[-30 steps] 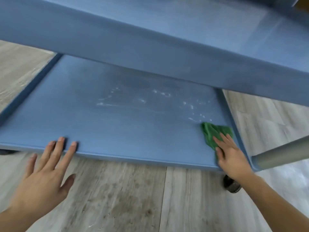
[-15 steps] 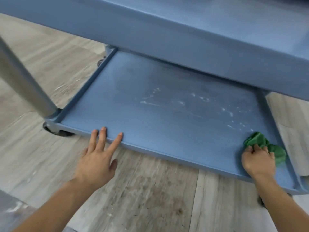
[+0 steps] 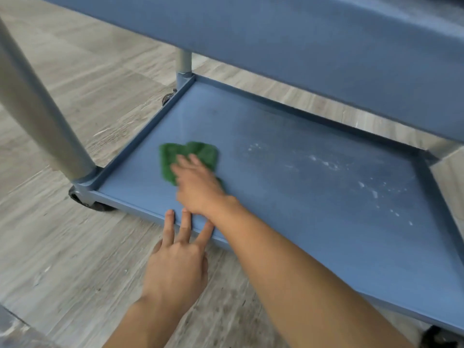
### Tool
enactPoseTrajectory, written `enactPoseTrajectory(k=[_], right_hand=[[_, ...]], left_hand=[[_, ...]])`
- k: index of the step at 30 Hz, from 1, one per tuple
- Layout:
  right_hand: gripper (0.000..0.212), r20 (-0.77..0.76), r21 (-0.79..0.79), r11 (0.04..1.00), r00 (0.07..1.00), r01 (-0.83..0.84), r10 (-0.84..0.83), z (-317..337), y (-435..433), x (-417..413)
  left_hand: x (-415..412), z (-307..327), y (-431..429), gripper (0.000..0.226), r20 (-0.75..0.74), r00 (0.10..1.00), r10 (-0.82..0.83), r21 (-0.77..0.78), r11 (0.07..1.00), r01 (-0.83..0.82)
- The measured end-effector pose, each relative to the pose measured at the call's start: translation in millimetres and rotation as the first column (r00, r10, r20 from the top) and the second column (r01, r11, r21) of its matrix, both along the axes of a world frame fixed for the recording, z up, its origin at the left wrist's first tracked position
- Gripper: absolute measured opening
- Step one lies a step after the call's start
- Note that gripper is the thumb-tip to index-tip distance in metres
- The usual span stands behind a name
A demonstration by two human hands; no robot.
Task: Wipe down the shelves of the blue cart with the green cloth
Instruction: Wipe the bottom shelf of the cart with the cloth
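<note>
The blue cart's bottom shelf (image 3: pixel 313 197) lies low over the floor, with white specks across its right half. The green cloth (image 3: pixel 185 153) lies crumpled on the shelf's left part. My right hand (image 3: pixel 195 184) presses flat on the cloth, fingers straight and blurred by motion, its arm crossing the shelf's front rim. My left hand (image 3: pixel 175 259) rests with straight fingers on the front rim, just below the right wrist. An upper blue shelf (image 3: pixel 301 33) overhangs the top of the view.
A thick grey post (image 3: pixel 37 109) rises from the cart's near left corner, and a thinner post (image 3: pixel 183 62) stands at the far left corner. Black casters (image 3: pixel 82 200) sit under the corners. Grey wood-look floor (image 3: pixel 75 259) surrounds the cart.
My right hand has swept the cloth from the shelf's right front corner across to its left part. My left hand stays on the front rim. The camera has shifted.
</note>
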State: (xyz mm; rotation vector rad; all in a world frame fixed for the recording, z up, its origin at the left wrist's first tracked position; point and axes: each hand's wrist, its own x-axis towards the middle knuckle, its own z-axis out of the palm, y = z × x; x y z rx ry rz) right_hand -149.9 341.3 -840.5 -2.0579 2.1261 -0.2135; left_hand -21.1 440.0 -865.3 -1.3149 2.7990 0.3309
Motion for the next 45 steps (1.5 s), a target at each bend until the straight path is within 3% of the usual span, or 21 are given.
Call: enactPoseTrajectory(k=[4,7,9,12,16,19,23,25,29,32,37,41,45], right_hand=[[0.05,0.016,0.07,0.985,0.988,-0.157,0.156,1.9,-48.5,30.1],[0.05,-0.014,0.013,0.987,0.987,-0.16,0.161,-2.8,-49.1,29.2],[0.052,-0.018,-0.043,0.987,0.987,-0.158,0.157,-8.5,-38.9,20.0],[0.054,-0.021,-0.11,0.99,0.996,-0.085,0.083,-19.9,-16.6,-15.6],[0.058,-0.187,-0.053,0.998,0.982,-0.03,0.019,-20.6,31.0,-90.7],[0.051,-0.17,-0.077,0.991,0.978,0.11,-0.122,-12.1,102.4,-156.6],[0.043,-0.331,-0.158,0.963,0.907,0.22,-0.261,6.2,211.4,-224.0],[0.048,-0.369,-0.184,0.935,0.861,0.303,-0.351,8.9,256.3,-252.9],[0.043,-0.292,-0.031,0.78,0.741,0.625,-0.605,9.2,326.2,-299.4],[0.044,-0.363,0.081,0.68,0.657,0.729,-0.661,7.6,354.4,-317.9],[0.046,-0.488,0.184,0.585,0.59,0.79,-0.643,7.9,363.0,-318.4],[0.041,-0.354,0.082,0.491,0.486,0.867,-0.799,11.4,342.5,-303.8],[0.042,-0.212,0.039,0.549,0.544,0.835,-0.812,13.0,285.7,-276.0]], left_hand=[[0.5,10.8,-0.3,0.057,-0.019,1.0,-0.023,-0.004,1.0,0.023],[-1.2,15.1,-2.0,0.041,-0.132,0.99,-0.049,-0.076,0.996,0.039],[-5.4,13.7,0.8,0.047,-0.122,0.992,-0.041,-0.07,0.997,0.032],[-5.4,5.4,2.0,0.053,-0.134,0.991,-0.013,-0.059,0.998,0.005],[-3.4,-5.0,0.9,0.071,-0.093,0.996,0.011,-0.08,0.997,-0.019],[-5.4,-11.7,0.7,0.077,-0.017,1.0,0.001,-0.105,0.994,-0.003],[-15.5,-13.1,0.3,0.082,0.034,0.998,-0.047,-0.098,0.994,0.05],[-28.9,-7.3,7.0,0.08,0.034,0.99,-0.137,-0.082,0.987,0.14],[-72.3,12.4,23.5,0.073,0.068,0.961,-0.269,-0.045,0.961,0.272],[-99.7,14.2,16.1,0.074,0.036,0.978,-0.207,0.015,0.978,0.206],[-95.3,16.4,-13.4,0.07,0.221,0.965,-0.14,0.106,0.987,0.119],[-79.3,10.3,-16.0,0.075,0.186,0.977,-0.106,0.123,0.989,0.084],[-76.6,-0.6,-8.7,0.076,0.09,0.992,-0.084,0.107,0.991,0.075]])
